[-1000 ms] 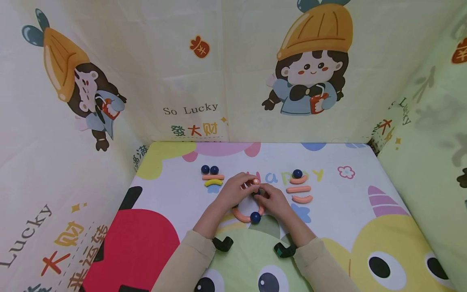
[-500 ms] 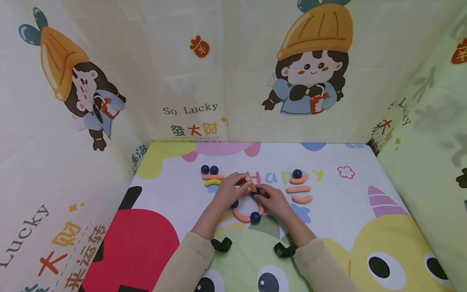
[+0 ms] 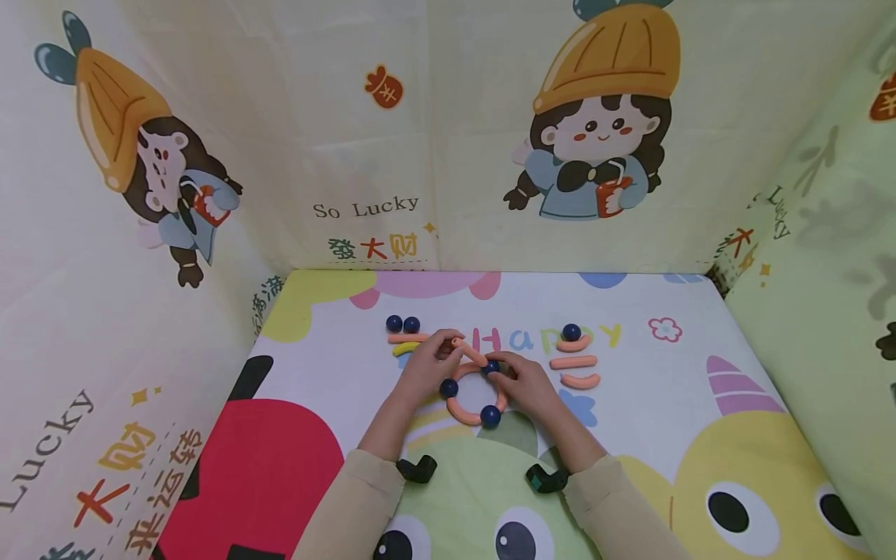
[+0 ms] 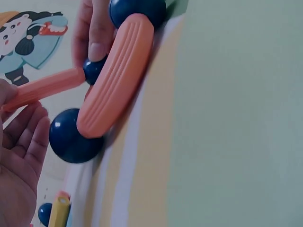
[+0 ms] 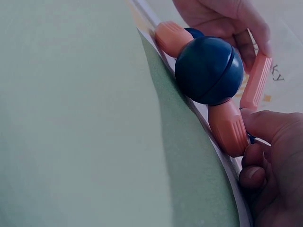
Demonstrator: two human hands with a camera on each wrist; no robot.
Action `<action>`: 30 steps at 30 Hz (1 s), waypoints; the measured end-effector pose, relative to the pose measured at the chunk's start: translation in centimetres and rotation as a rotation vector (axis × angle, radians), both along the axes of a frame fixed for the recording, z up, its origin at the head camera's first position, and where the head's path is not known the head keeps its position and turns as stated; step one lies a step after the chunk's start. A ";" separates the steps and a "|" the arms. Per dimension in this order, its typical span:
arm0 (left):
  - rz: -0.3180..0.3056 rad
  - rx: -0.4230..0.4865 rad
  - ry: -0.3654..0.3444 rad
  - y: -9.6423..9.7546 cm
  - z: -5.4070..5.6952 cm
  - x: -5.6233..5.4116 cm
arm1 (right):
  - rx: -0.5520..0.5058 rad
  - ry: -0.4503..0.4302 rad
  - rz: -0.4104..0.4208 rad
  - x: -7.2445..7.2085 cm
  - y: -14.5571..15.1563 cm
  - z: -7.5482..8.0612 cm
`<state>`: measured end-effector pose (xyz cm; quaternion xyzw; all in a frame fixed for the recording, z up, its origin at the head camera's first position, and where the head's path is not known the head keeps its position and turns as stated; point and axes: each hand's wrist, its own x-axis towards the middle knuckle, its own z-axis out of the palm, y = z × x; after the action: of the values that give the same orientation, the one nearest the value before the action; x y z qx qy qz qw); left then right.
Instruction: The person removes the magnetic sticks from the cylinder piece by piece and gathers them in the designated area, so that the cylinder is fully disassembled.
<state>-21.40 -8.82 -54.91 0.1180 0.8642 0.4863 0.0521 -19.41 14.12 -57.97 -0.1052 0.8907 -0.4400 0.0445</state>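
From the head view, the left hand (image 3: 423, 369) pinches a straight pink rod (image 3: 470, 351), which slants down to the far blue ball (image 3: 491, 368), where the right hand (image 3: 521, 377) grips with thumb and fingers. Just below both grips lies a ring of curved pink rods (image 3: 462, 414), with the left blue ball (image 3: 449, 388) near the left hand and the near blue ball (image 3: 490, 417) at its closest edge. Beyond the left hand sit paired blue balls (image 3: 403, 324) and a yellow curved piece (image 3: 404, 349); right of the right hand, a short column of pink pieces (image 3: 573, 362) lies under a single blue ball (image 3: 571, 333). The left wrist view shows the rod's end touching the far blue ball, a right fingertip against it. In the right wrist view that ball is mostly hidden, so whether the right fingers also press the neighbouring curved rod is hard to say.
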 end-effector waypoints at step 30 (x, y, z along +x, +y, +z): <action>0.160 0.115 -0.099 -1.7 -2.2 0.7 | 0.037 0.001 0.029 0.0 -0.2 0.2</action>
<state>-20.72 -10.51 -57.09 0.0272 0.8379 0.5430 0.0490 -19.45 13.96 -57.77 -0.1178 0.8971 -0.4227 0.0523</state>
